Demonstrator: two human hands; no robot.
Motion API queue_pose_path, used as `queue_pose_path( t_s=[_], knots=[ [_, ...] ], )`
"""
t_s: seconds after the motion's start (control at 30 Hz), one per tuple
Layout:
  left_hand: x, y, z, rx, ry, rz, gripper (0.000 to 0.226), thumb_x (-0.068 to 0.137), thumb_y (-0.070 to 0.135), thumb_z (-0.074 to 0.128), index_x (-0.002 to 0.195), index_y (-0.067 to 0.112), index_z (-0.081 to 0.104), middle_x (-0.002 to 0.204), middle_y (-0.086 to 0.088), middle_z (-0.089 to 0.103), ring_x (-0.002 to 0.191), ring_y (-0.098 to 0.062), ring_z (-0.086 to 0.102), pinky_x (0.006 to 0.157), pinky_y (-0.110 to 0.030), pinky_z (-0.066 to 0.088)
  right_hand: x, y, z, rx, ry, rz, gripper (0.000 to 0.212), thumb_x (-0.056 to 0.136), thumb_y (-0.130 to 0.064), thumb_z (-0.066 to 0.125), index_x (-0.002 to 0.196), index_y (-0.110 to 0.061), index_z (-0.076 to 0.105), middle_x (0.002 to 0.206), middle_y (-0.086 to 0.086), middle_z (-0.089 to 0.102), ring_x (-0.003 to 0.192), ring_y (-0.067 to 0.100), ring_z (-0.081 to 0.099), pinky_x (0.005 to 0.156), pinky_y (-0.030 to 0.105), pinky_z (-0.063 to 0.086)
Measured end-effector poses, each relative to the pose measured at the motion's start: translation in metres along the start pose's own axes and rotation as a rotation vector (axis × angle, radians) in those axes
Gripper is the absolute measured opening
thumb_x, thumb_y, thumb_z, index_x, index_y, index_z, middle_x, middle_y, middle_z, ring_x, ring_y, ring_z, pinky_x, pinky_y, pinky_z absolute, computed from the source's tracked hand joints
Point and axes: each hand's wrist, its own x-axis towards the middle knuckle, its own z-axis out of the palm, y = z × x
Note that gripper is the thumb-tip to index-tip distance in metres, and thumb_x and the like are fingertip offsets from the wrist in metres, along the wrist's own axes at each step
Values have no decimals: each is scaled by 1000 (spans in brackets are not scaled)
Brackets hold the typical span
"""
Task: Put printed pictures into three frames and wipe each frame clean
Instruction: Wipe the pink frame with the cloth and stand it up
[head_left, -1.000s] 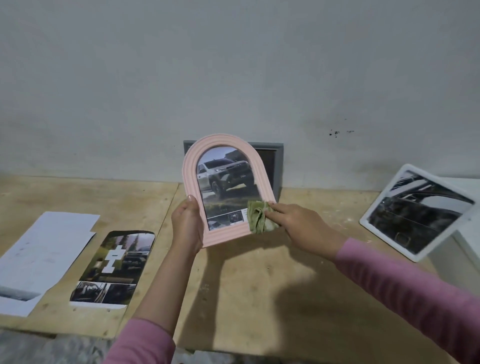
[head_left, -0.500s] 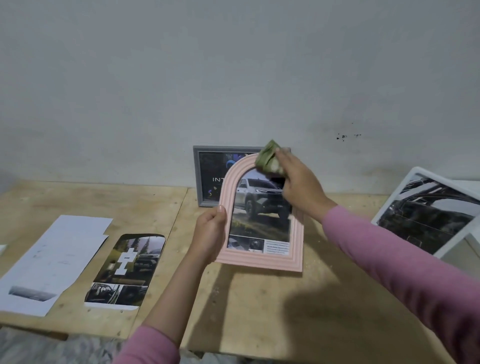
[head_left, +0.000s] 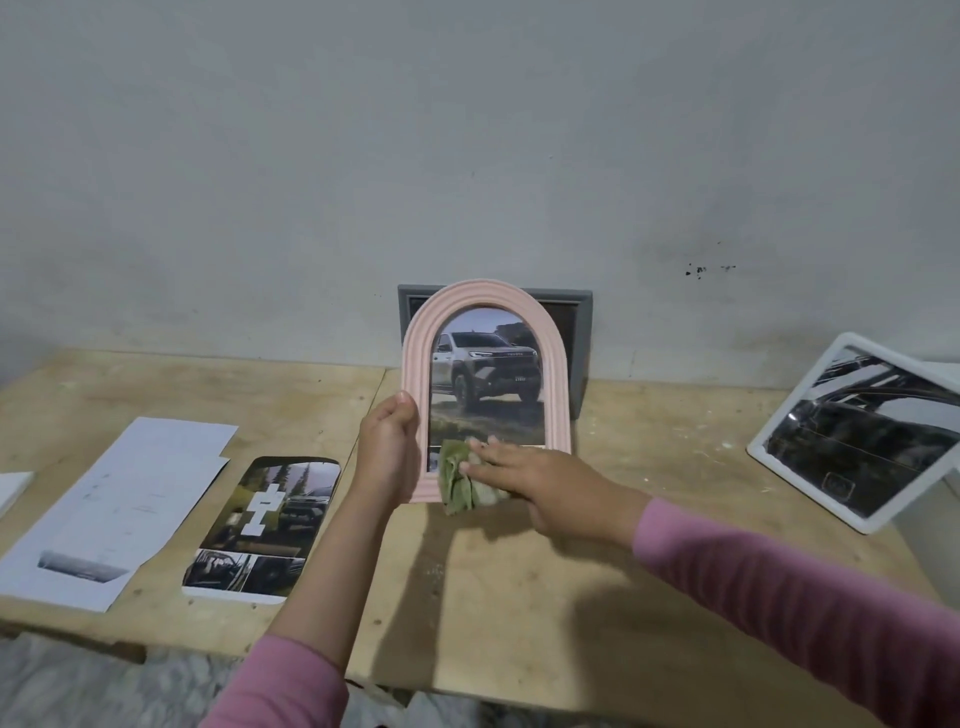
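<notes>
Worktop (head_left: 519, 597) of pale wood runs along a grey wall. Far left of the left hand's fingers lies a white sheet (head_left: 119, 499), printed side mostly down, with a dark strip showing near its lower edge. Between the sheet and the left forearm lies an arch-topped cutout print (head_left: 270, 525), flat on the worktop, with white pieces on its middle.

Left hand (head_left: 387, 452) grips the left edge of the pink frame (head_left: 485, 296); its fingers are curled round that edge, thumb on the front rim. The pink frame is arch-shaped, held upright at the worktop's middle, and contains a print of a pickup truck. Whether its base touches the worktop cannot be told.

Right hand (head_left: 540, 483) presses a green cloth (head_left: 462, 480) against the lower part of the pink frame. Its fingers lie fairly straight, slightly apart, over the cloth; the picture is blurred at this point. The cloth hangs past the frame's bottom edge.

Behind the pink frame, beyond both sets of fingers, a grey frame (head_left: 582, 338) leans against the wall, mostly hidden.

Far right of the right fingers, a white frame (head_left: 810, 405) with a dark print stands tilted back.
</notes>
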Motion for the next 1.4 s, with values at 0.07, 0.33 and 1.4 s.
queue_pose_path(
  t_s=[0.07,0.33,1.4],
  knots=[
    [-2,2,-1,23,11,-2,44,101,10,42,59,17,29,49,14,28,47,-3,26,50,-18,25,-3,5,-15,94,25,82,67,70,-2,41,133,-24,54,138,3,54,119,17,56,95,30,48],
    [-17,0,2,108,-50,-67,36,100,12,41,65,11,43,60,3,43,61,-13,39,59,-21,36,4,31,-75,428,888,534,54,82,-4,41,134,-14,51,116,10,63,94,14,62,84,20,49],
    [-33,-3,-10,-493,21,-276,98,75,86,24,109,4,65,99,-15,72,90,-29,71,90,-43,51,50,-39,-14,254,115,-11,69,68,18,38,125,-13,60,146,2,43,139,19,33,116,47,4]
  ],
)
